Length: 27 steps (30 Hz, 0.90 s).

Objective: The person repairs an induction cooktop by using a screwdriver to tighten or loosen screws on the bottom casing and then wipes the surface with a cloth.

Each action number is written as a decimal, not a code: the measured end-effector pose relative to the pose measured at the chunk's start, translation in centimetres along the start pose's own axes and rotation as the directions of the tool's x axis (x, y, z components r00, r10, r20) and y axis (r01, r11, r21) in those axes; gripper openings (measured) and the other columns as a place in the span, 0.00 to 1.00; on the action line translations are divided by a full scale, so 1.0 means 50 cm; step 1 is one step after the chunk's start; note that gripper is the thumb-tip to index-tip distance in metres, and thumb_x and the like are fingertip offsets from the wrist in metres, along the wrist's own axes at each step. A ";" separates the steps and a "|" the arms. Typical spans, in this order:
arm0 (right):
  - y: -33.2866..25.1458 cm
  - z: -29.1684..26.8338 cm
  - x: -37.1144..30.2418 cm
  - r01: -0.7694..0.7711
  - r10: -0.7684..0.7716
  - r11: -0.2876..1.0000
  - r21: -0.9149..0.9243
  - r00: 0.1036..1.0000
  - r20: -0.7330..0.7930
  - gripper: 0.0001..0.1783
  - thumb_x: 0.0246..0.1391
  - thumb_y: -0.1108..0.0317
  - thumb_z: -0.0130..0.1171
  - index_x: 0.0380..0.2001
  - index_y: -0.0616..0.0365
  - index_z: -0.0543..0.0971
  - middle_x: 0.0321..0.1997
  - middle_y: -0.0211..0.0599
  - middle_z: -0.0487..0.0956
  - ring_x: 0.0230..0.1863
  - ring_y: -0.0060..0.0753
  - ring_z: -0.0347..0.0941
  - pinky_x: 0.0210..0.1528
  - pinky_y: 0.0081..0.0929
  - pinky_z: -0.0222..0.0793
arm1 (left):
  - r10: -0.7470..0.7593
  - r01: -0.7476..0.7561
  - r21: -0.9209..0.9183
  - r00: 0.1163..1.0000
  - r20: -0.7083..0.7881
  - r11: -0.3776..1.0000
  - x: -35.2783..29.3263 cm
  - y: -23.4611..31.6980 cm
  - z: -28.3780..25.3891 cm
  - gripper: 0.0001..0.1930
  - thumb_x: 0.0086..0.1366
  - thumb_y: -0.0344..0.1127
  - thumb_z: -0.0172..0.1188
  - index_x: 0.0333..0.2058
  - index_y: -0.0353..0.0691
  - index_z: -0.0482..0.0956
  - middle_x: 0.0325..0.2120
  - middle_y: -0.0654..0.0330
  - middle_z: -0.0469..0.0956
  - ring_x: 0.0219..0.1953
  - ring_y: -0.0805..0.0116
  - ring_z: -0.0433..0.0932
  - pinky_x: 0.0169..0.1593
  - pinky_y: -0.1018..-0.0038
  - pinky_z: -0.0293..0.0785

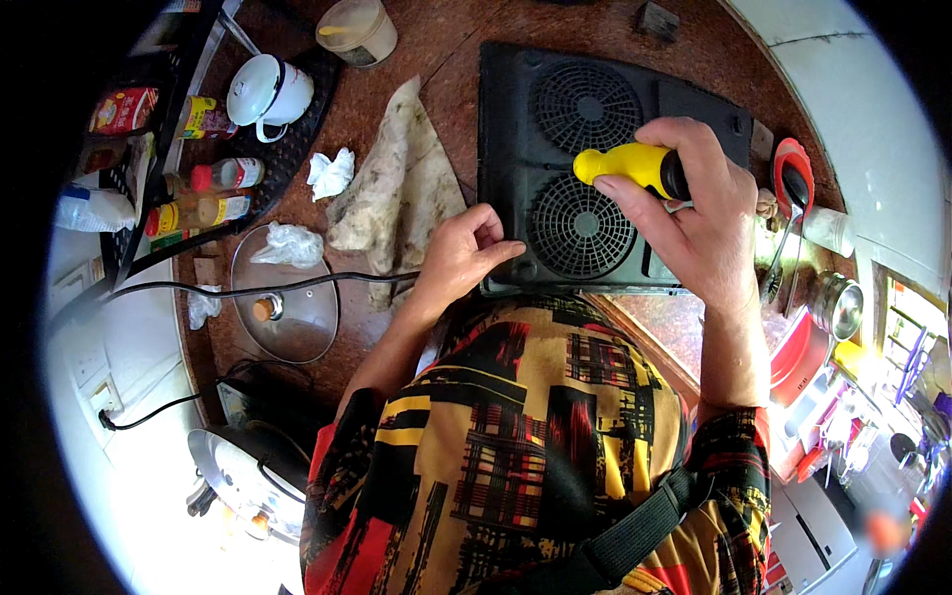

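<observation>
In my right hand (694, 198) is a yellow and black screwdriver (630, 167), pinched by its handle between thumb and fingers. It is tilted nearly level above the black two-fan appliance (570, 164), with the yellow end to the left; its shaft and tip are hidden. The appliance lies on the brown worktop, showing two round vent grilles. At its near left edge rests my left hand (461, 256). Its fingers are curled in and the thumb stretches over the casing; what the fingers hold, if anything, is hidden. A stained cloth (397, 188) lies left of the appliance.
A black cable (258, 291) crosses a glass lid (243, 322) at left. An enamel pot (270, 91), a lidded tub (359, 35) and several bottles stand far left. Crumpled white plastic (330, 175) lies near the cloth. Ladles (791, 188) lie to the right of the appliance.
</observation>
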State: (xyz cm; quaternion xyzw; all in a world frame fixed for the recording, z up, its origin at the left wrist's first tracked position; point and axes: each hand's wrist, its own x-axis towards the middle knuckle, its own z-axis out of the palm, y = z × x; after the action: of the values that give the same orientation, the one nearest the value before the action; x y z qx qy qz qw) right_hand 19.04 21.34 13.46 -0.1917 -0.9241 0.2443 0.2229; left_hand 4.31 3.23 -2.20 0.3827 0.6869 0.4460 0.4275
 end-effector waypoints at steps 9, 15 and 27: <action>0.012 0.006 0.049 0.223 -0.234 0.971 0.090 0.962 0.143 0.19 0.43 0.66 0.68 0.38 0.56 0.72 0.36 0.40 0.75 0.33 0.53 0.74 0.31 0.39 0.71 | 0.028 -0.028 -0.028 1.000 -0.003 0.999 0.000 -0.006 0.001 0.16 0.51 0.33 0.72 0.22 0.36 0.70 0.13 0.64 0.68 0.18 0.78 0.65 0.22 0.76 0.62; 0.002 0.000 0.068 0.263 -0.243 0.960 -0.092 0.952 0.186 0.18 0.46 0.58 0.66 0.34 0.56 0.70 0.34 0.40 0.76 0.32 0.51 0.75 0.28 0.39 0.70 | 0.023 -0.023 -0.053 1.000 -0.008 0.998 0.000 -0.020 0.006 0.16 0.51 0.33 0.72 0.22 0.37 0.69 0.13 0.66 0.67 0.18 0.80 0.64 0.22 0.77 0.61; -0.024 -0.002 0.073 0.301 -0.249 0.928 -0.219 0.939 0.236 0.13 0.51 0.62 0.61 0.33 0.54 0.69 0.31 0.39 0.75 0.35 0.47 0.75 0.32 0.40 0.71 | 0.024 -0.024 -0.024 1.000 -0.020 0.999 -0.002 -0.010 0.003 0.16 0.51 0.32 0.72 0.22 0.37 0.69 0.13 0.66 0.67 0.18 0.80 0.64 0.22 0.77 0.62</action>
State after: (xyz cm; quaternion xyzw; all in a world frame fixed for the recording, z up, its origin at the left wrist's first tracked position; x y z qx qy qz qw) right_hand 15.80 22.11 15.35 -0.0605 -0.9831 0.1097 0.1332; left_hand 4.39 3.03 -2.69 0.3813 0.6809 0.4631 0.4201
